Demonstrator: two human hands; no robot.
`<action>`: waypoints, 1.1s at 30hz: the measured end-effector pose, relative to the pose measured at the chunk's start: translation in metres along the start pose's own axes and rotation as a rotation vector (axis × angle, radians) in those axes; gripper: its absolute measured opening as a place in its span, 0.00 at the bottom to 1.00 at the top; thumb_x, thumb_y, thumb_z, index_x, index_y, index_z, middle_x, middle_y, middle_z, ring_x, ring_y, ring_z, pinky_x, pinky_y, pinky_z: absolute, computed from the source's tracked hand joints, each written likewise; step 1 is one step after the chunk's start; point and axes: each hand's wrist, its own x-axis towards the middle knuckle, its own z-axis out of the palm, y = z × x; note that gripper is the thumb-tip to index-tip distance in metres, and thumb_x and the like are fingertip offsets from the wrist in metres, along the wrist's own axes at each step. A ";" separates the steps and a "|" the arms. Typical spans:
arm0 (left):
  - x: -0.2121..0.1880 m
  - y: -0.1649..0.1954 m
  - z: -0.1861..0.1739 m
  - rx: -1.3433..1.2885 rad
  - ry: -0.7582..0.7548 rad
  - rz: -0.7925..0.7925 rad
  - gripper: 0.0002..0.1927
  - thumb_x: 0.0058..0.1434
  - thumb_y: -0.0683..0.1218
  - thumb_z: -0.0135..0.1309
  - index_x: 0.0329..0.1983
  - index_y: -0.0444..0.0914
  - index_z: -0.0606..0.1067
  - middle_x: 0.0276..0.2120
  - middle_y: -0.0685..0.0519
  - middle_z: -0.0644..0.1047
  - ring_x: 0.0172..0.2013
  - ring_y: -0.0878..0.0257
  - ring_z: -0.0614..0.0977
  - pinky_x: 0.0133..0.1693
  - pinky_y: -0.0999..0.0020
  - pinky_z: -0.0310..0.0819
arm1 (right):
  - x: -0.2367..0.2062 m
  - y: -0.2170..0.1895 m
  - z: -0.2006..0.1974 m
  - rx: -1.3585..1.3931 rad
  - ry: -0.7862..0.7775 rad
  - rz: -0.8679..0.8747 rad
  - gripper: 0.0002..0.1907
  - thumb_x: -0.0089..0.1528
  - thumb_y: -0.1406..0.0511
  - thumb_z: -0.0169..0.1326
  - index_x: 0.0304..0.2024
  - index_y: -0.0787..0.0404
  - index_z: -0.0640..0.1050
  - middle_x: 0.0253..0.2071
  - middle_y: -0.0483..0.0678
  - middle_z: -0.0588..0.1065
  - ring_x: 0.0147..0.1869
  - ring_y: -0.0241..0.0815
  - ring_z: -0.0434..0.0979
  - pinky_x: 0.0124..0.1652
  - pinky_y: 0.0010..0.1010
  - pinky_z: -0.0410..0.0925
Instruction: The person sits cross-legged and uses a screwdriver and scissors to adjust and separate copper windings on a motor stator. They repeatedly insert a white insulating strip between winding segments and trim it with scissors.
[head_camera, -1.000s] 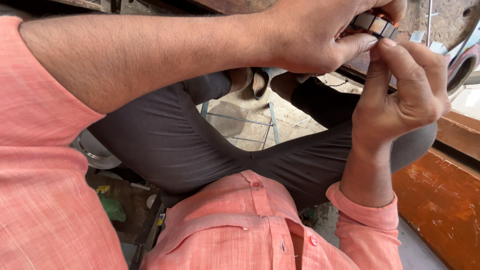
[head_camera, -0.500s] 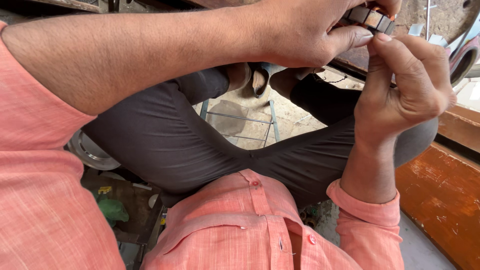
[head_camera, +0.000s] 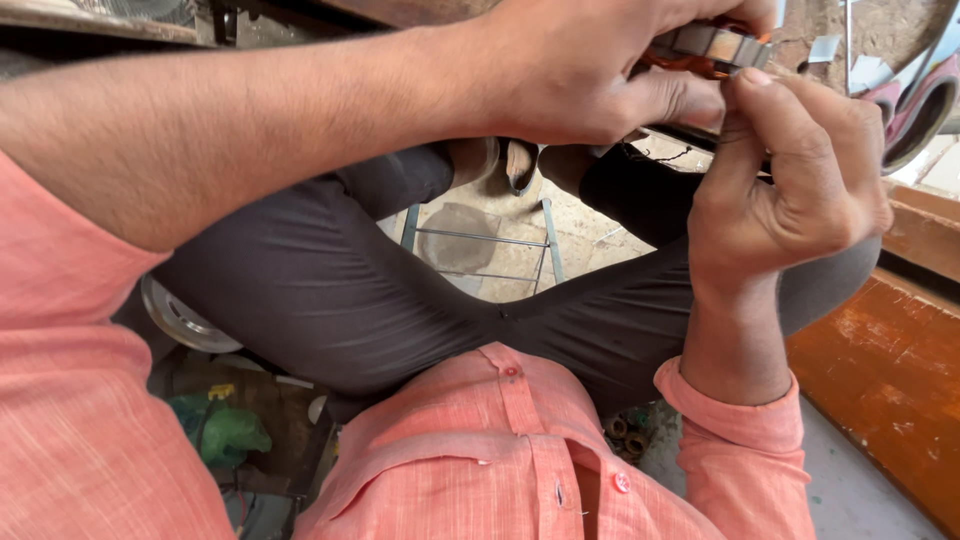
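1. Holding a small metal ring part (head_camera: 715, 45) with copper-coloured winding at the top of the view, both hands work close together above the person's lap.
2. The left hand (head_camera: 590, 75) comes across from the left; its fingers are closed around the ring part, with the thumb pressed just under it.
3. The right hand (head_camera: 800, 190) rises from below; its fingers (head_camera: 745, 110) are pinched together at the lower right edge of the ring part, perhaps on a thin wire, but this is too small to tell.
4. The ring part lies with its long side running left to right, up and to the left of the right hand, and touching both hands.
5. Right of the ring part, an orange wooden surface (head_camera: 880, 370) lies lower down.
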 end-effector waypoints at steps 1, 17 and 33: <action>0.000 0.002 -0.003 0.032 0.001 0.031 0.19 0.75 0.46 0.62 0.61 0.37 0.69 0.44 0.49 0.78 0.43 0.60 0.82 0.47 0.64 0.79 | 0.000 0.003 0.003 0.002 0.032 0.013 0.08 0.72 0.74 0.72 0.50 0.67 0.84 0.47 0.53 0.80 0.49 0.47 0.84 0.43 0.32 0.76; 0.010 0.042 -0.009 0.641 -0.013 0.213 0.18 0.75 0.49 0.62 0.54 0.34 0.69 0.46 0.49 0.73 0.47 0.51 0.75 0.50 0.57 0.67 | -0.009 0.032 -0.004 0.450 -0.202 0.240 0.22 0.75 0.59 0.61 0.67 0.64 0.74 0.62 0.57 0.75 0.66 0.50 0.80 0.63 0.31 0.74; 0.012 0.046 -0.001 0.673 -0.003 0.119 0.20 0.74 0.53 0.66 0.55 0.36 0.72 0.47 0.48 0.75 0.47 0.51 0.77 0.50 0.55 0.68 | -0.011 0.026 -0.005 0.531 -0.175 0.307 0.18 0.77 0.64 0.58 0.66 0.66 0.72 0.65 0.57 0.73 0.70 0.50 0.78 0.67 0.32 0.72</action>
